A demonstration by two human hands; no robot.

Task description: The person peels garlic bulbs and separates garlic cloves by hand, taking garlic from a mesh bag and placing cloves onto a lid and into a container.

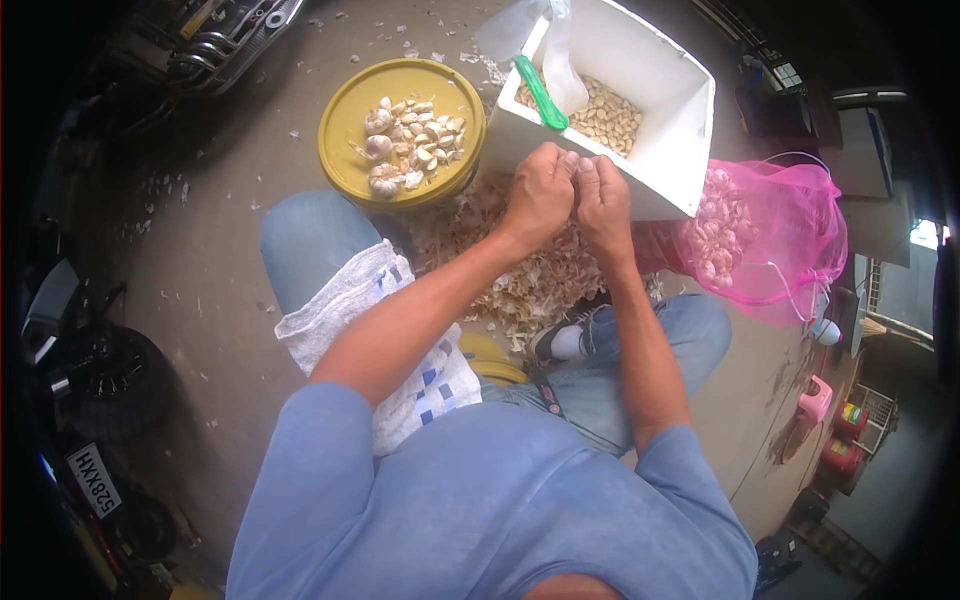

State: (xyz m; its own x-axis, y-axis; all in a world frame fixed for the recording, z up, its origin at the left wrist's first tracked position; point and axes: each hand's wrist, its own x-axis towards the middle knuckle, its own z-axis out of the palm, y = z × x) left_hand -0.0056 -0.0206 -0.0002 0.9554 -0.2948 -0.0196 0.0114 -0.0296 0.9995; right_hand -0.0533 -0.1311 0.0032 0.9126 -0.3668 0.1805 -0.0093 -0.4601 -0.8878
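My left hand [540, 195] and my right hand [603, 205] meet at the near wall of a white foam box [680, 150]. Fingers of both are closed, thumbs side by side; whatever they pinch is hidden. Inside the box lie many peeled garlic cloves [606, 118]. A green handle-like object [541, 92] rests over its left rim beside a white translucent plastic bag [566, 80]. To the left, a round yellow lid [343, 120] carries several whole garlic bulbs [378, 148] and loose cloves [425, 135]. Under my hands spreads a heap of papery garlic skins [540, 275].
A pink net bag [800, 225] of garlic bulbs [722, 230] leans right of the box. A white-and-blue towel [340, 300] drapes over my left thigh. Motorbike parts [215, 60] show at upper left, a tyre [120, 385] at left. A pink stool [815, 398] stands far right.
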